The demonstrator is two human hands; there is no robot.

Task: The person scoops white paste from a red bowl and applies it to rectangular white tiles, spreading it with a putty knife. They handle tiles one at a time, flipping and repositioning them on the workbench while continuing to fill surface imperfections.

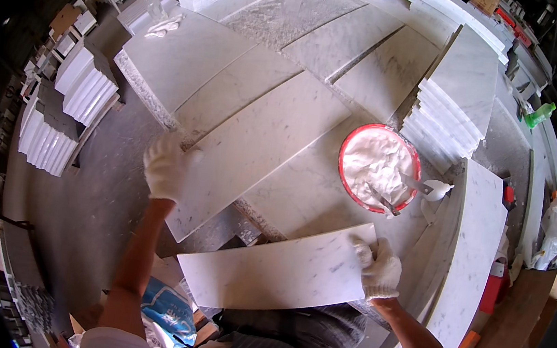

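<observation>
My right hand [383,268], in a white knit glove, grips the right end of a white marble slab [274,270] with faint grey veins. The slab is tilted in front of my lap. My left hand [168,168], also gloved, is out to the left, beside the near left end of a long marble slab [261,141] on the work surface. Motion smears its fingers, so I cannot tell whether it touches that slab. A red-rimmed bucket [342,165] of white paste [375,159] stands ahead of my right hand, with a putty knife [416,184] and another blade [383,200] in it.
More marble slabs [219,64] cover the surface farther off. Slab stacks stand at the far right [464,78] and on the floor at left [53,128]. A long slab [473,244] leans along my right, near a cardboard box [515,331]. A green bottle [539,115] lies beyond.
</observation>
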